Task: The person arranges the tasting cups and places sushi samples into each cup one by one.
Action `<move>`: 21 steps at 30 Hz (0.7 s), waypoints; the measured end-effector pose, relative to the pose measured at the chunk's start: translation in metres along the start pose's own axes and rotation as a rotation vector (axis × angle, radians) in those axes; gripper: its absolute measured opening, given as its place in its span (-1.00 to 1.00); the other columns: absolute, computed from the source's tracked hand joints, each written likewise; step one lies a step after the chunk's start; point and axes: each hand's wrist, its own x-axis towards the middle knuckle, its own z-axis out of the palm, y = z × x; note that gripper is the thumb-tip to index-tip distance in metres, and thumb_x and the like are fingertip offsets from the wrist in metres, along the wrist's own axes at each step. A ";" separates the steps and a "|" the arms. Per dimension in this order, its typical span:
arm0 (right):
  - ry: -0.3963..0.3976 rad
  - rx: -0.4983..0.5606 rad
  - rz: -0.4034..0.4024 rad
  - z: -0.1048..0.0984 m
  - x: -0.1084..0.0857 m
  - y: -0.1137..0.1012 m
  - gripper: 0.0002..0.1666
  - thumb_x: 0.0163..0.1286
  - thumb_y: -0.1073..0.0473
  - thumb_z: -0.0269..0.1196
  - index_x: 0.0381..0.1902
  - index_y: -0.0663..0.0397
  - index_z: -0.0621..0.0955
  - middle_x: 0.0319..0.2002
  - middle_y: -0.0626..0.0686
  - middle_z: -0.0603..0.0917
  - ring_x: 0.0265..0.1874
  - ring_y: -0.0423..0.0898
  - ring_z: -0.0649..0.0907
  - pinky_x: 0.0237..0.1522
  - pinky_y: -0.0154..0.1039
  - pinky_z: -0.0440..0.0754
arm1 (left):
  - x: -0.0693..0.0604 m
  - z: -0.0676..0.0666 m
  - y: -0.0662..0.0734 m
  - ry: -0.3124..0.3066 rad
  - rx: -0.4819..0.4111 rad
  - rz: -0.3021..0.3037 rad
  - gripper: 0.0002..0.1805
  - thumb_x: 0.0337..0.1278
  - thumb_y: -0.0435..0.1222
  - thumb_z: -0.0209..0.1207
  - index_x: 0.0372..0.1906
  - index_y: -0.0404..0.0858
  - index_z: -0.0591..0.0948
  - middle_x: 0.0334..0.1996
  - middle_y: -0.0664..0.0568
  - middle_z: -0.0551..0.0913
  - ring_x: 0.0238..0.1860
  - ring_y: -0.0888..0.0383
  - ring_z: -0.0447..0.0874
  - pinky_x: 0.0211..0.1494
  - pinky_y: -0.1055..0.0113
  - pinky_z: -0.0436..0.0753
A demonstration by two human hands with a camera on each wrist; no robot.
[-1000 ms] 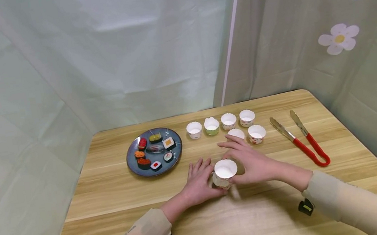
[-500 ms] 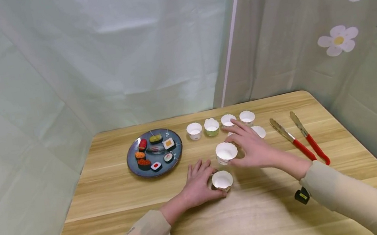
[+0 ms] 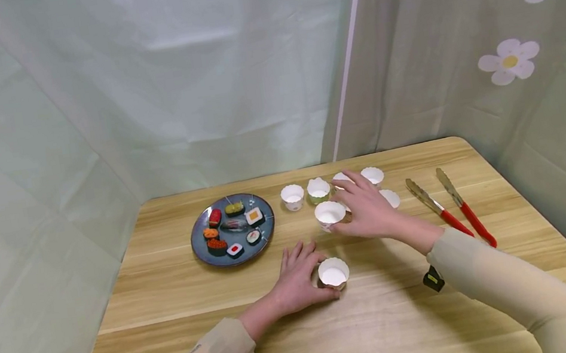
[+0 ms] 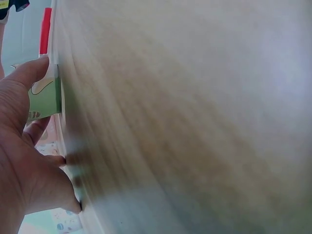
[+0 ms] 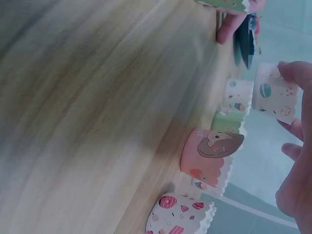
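Pinched in the right grip [image 5: 303,168] is a white cup [image 5: 273,91] with a blue motif, held off the worktop [image 5: 102,107], where a pale green cup [image 5: 227,122], a pink cup [image 5: 190,156] with a drawn face and a red-patterned cup [image 5: 176,214] stand.

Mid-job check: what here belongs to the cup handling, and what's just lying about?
In the job: right hand, holding the raised cup; left hand, gripping the near cup; probably the back cups.
Apparently just lying about: plate, sushi, tongs.
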 end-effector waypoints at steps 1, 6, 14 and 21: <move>-0.009 -0.007 0.011 0.002 0.002 0.000 -0.27 0.16 -0.33 0.42 0.11 0.04 0.68 0.45 0.17 0.41 0.56 0.21 0.06 0.49 0.35 0.04 | 0.000 0.000 0.000 0.003 0.001 0.001 -0.31 -0.14 0.18 0.54 0.10 0.01 0.58 0.53 -0.20 0.24 0.58 -0.29 -0.08 0.53 -0.38 -0.21; -0.054 -0.060 0.057 0.010 0.012 -0.001 -0.28 0.18 -0.37 0.41 0.09 0.02 0.70 0.45 0.17 0.40 0.56 0.23 0.05 0.54 0.28 -0.07 | -0.001 0.001 0.000 0.015 0.001 0.008 -0.32 -0.15 0.17 0.54 0.08 -0.01 0.58 0.52 -0.23 0.26 0.57 -0.30 -0.07 0.53 -0.38 -0.22; -0.104 -0.140 0.087 0.024 0.020 0.003 -0.23 0.19 -0.46 0.35 0.06 0.02 0.71 0.46 0.20 0.38 0.57 0.24 -0.01 0.56 0.26 -0.17 | -0.001 0.001 0.000 0.011 0.010 0.008 -0.33 -0.13 0.17 0.54 0.08 -0.03 0.58 0.53 -0.23 0.25 0.57 -0.31 -0.06 0.53 -0.37 -0.22; -0.135 -0.176 0.109 0.030 0.022 0.005 -0.18 0.20 -0.53 0.29 0.09 0.00 0.71 0.49 0.18 0.34 0.59 0.23 -0.06 0.56 0.24 -0.21 | -0.002 0.001 0.000 0.010 0.006 0.010 -0.32 -0.13 0.17 0.53 0.07 -0.04 0.58 0.53 -0.24 0.24 0.57 -0.31 -0.06 0.54 -0.36 -0.23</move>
